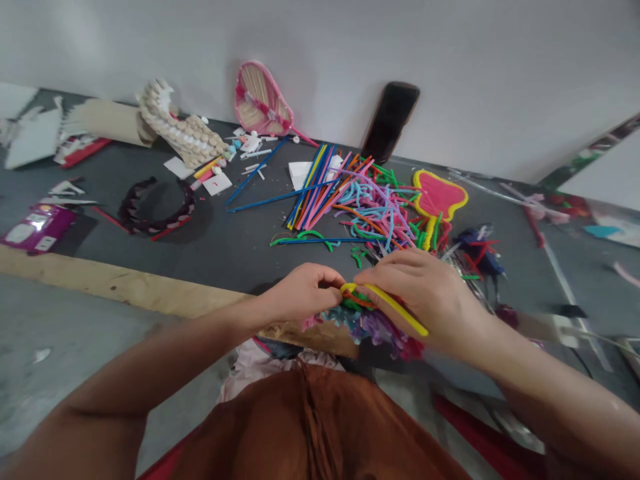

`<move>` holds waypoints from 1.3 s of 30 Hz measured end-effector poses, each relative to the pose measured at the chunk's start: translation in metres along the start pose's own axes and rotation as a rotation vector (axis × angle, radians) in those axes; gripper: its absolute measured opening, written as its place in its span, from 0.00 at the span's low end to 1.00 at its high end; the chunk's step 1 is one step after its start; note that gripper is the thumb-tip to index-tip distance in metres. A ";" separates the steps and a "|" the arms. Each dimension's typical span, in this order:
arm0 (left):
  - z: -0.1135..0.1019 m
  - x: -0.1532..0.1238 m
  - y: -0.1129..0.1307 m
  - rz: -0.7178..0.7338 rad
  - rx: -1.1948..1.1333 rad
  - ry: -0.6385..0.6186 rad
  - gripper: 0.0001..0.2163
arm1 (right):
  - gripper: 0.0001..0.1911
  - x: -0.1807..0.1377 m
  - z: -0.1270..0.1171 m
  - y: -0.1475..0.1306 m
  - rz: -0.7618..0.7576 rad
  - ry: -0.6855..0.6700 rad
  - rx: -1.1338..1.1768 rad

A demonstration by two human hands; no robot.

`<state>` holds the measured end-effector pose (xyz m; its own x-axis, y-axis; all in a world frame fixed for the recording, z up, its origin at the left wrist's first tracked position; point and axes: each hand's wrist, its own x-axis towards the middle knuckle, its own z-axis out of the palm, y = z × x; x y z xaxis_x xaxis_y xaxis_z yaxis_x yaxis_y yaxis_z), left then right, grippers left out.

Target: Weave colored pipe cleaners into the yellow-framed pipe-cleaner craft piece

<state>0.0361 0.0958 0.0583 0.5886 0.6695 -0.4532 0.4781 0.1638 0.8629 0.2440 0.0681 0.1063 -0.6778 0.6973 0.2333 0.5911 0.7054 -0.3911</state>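
Note:
At the table's near edge, both hands meet over a colourful craft piece [373, 328] with green, orange, blue, purple and pink parts. A yellow pipe cleaner [400, 311] bends over its top, its long end pointing toward me. My left hand [307, 293] pinches the bent end of the yellow pipe cleaner against the piece. On the other side, my right hand [423, 283] is closed around the yellow pipe cleaner, its thumb and fingers hiding part of it. How the yellow strand joins the piece cannot be made out.
Beyond my hands lies a pile of pipe cleaners [375, 200]. A pink-and-yellow wand shape [439, 197] is beside it. A phone [391, 121] leans on the wall near a pink fan [263, 100]. Leftward are a dark braided band [157, 213] and a purple box [40, 228].

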 end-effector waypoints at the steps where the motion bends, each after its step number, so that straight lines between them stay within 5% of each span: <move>1: 0.000 0.000 -0.001 -0.003 -0.007 -0.005 0.12 | 0.09 0.001 0.000 0.002 0.005 0.001 0.007; 20: -0.011 0.005 -0.003 0.104 0.008 -0.187 0.14 | 0.09 0.008 -0.004 0.009 0.096 0.044 0.059; 28: -0.007 0.005 0.001 0.006 -0.159 -0.130 0.14 | 0.07 0.009 -0.006 0.007 0.173 0.091 0.106; 39: -0.001 0.006 -0.009 -0.065 -0.520 0.068 0.11 | 0.10 -0.015 0.005 -0.009 -0.202 0.229 0.029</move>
<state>0.0343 0.0994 0.0479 0.5167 0.6885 -0.5088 0.1154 0.5328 0.8383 0.2467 0.0505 0.1018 -0.6624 0.5561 0.5020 0.4394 0.8311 -0.3409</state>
